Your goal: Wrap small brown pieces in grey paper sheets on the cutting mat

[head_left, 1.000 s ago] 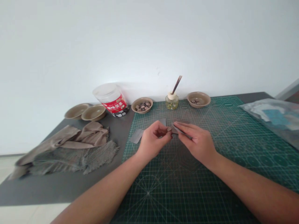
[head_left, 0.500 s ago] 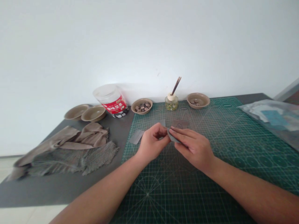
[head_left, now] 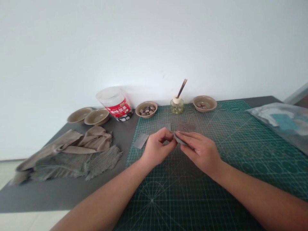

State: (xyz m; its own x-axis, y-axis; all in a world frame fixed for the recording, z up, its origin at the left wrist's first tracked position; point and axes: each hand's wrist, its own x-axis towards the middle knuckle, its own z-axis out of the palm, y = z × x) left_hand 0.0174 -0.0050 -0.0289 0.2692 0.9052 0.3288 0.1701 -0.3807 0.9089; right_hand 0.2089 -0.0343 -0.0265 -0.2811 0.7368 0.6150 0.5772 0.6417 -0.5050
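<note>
Between the two hands a small grey sheet sits over the cutting mat, clasped in the nearly closed right hand; the left hand curls into a pinch against it, though what its fingertips hold cannot be told. Behind, one bowl holds many stones, another bowl just a few, and the diffuser bottle contains yellowish bits and dark sticks.

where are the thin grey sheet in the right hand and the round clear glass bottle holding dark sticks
Thin grey sheet (head_left: 179, 139): head view, its visible middle strip
Round clear glass bottle (head_left: 177, 108): head view, front of its body
</note>
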